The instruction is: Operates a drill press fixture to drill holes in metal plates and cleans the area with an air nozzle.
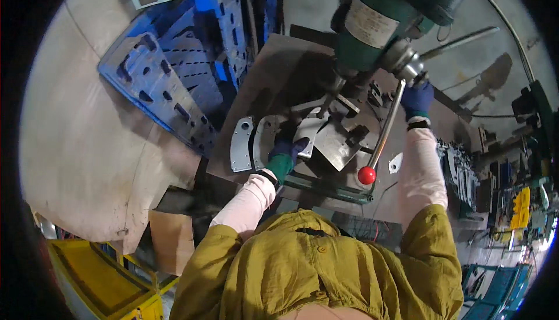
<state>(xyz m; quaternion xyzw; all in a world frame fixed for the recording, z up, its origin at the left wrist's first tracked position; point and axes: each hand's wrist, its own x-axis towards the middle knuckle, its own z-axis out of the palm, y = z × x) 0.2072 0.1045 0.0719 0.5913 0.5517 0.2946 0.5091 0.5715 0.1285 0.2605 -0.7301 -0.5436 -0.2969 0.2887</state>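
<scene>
My left hand (286, 152), in a dark blue glove with a green cuff, grips the near end of a curved light metal plate (310, 128). The plate's far end lies beneath the spindle (332, 94) of a green drill press (362, 43), beside a flat metal fixture (338, 144). Just left of this hand are a darker curved plate (265, 137) and a silver curved plate (240, 145) with small holes. My right hand (418, 98), gloved too, is closed by the press's feed hub, around a feed handle mostly hidden by the fingers. Another feed lever (387, 125) slants toward me, ending in a red ball knob (366, 175).
Blue perforated panels (169, 96) stand behind the table's left side. A small metal plate (395, 163) lies near my right forearm, and several metal parts (460, 171) are piled farther right. A yellow metal frame (102, 276) and a cardboard piece (172, 241) are at lower left.
</scene>
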